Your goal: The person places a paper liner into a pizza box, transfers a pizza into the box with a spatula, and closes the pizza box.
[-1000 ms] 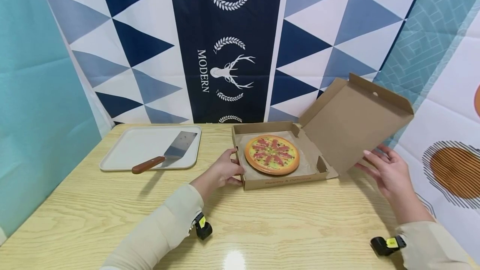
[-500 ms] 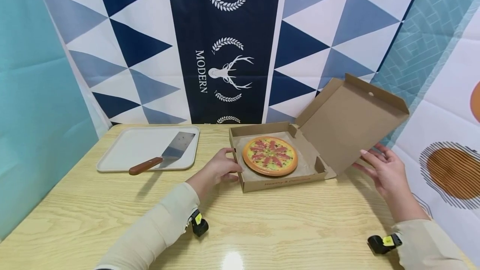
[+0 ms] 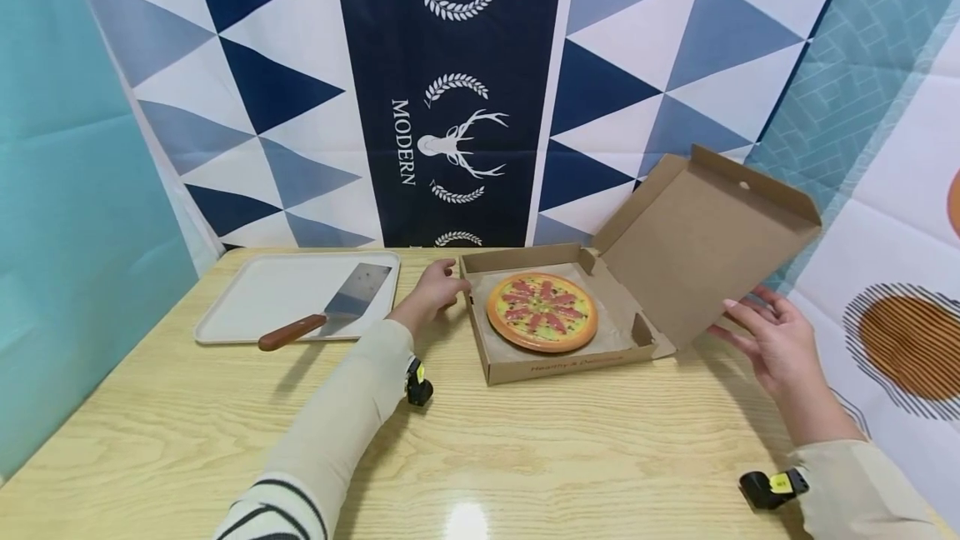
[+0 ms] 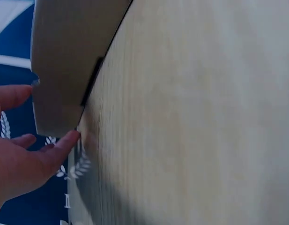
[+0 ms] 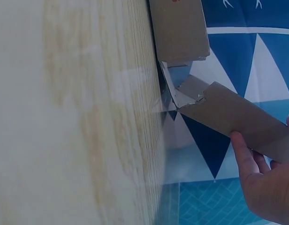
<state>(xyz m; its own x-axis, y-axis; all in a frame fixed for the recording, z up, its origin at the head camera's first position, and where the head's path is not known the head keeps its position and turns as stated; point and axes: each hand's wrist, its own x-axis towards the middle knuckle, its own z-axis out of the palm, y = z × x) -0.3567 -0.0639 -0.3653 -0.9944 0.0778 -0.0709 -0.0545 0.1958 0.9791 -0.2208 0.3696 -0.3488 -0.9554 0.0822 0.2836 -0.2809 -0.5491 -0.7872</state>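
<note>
A cardboard pizza box [image 3: 491, 372] lies on the table with its lid [image 3: 712, 232] tilted up to the right. Inside, a round pizza [image 3: 542, 312] with red strips on top rests on a paper liner. My left hand [image 3: 433, 290] is at the box's back left corner. The left wrist view shows its thumb [image 4: 15, 95] right at the wall's rim and a fingertip near the bottom corner, fingers loosely spread. At the lid's near edge, my right hand [image 3: 776, 340] holds the flap [image 5: 233, 115] between thumb and fingers.
On the left stands a white tray [image 3: 255, 290]. A spatula [image 3: 358, 290] with a wooden handle lies across it, the handle sticking out over the front rim. Patterned cloth [image 3: 450, 65] hangs right behind the table [image 3: 570, 457], with more cloth at both sides.
My left hand has slid back along the box's left wall, from its front part to the rear corner. The right hand and the lid stay nearly in place.
</note>
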